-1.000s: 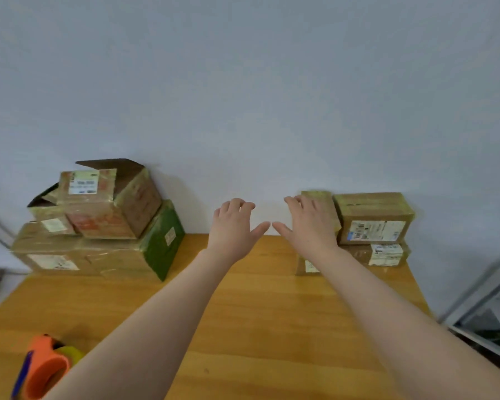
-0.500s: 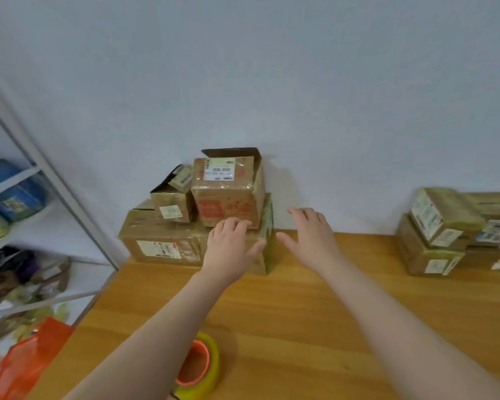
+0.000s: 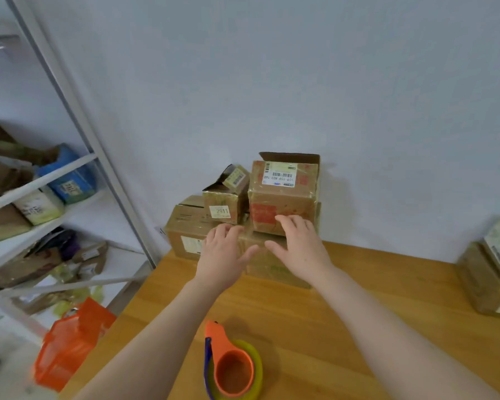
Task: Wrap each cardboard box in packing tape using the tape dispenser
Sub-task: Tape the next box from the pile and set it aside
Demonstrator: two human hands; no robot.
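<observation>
Far to the left of your fingers, a metal shelf rack point(image 3: 67, 180) holds packets and loose cardboard. An orange plastic basket point(image 3: 70, 345) sits low beside it, off the table point(image 3: 373, 307) edge.

Your left hand point(image 3: 223, 255) is open and holds nothing. Its fingers point(image 3: 224, 230) are spread and straight, with the tips at the top front edge of the large bottom box point(image 3: 185, 226). Just above those tips stands a small open-flapped box point(image 3: 225, 206) with a "2911" label. You cannot tell whether the tips touch either one.

Near your left forearm, well back from the fingers, the orange tape dispenser point(image 3: 231, 368) lies on the table with its yellowish roll. Neither hand touches it.

Your right hand point(image 3: 298, 246) is open too. Its fingers point(image 3: 293, 223) are spread over the lower front of the red-printed box point(image 3: 283, 197), beside the small one on top of the stack. That box has a barcode label near its top and one flap standing up at the back. The thumb points left toward your other hand, apart from it.

Well to the right of your fingers, a second stack of labelled boxes point(image 3: 491, 281) sits at the table's far edge by the wall.
</observation>
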